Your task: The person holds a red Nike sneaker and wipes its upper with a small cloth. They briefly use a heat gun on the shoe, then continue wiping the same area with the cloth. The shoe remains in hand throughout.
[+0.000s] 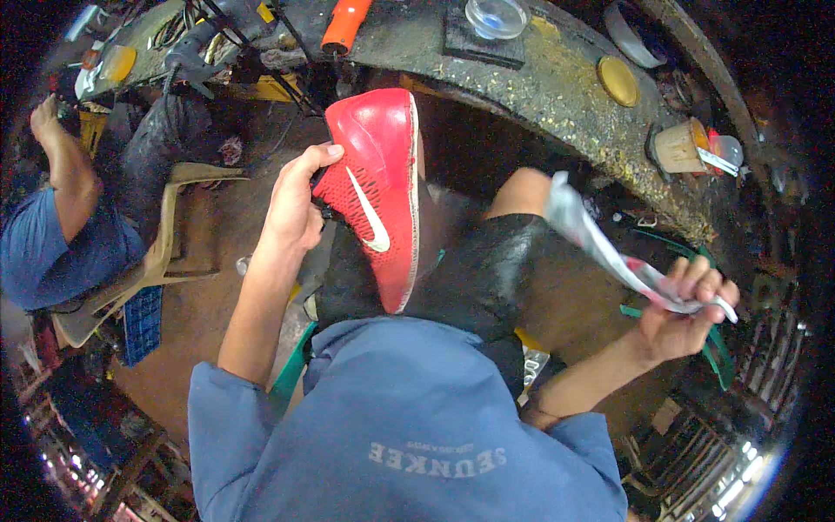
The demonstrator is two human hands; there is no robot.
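Note:
My left hand grips a red Nike shoe upper at its collar, thumb on the outside and the other fingers hidden behind or inside. The shoe is held above my lap on its side, heel away from me and toe pointing towards my body. A white swoosh marks its side, and a pale stitched edge runs along the bottom; no thick sole shows there. Out to the right, my right hand is closed on one end of a white strip of cloth or similar material with reddish patches. The strip's far end is blurred.
A stained workbench curves across the front, bearing an orange heat gun or similar tool, a clear bowl, a yellow lid and a tub with a brush. A co-worker's arm and a plastic chair are at left.

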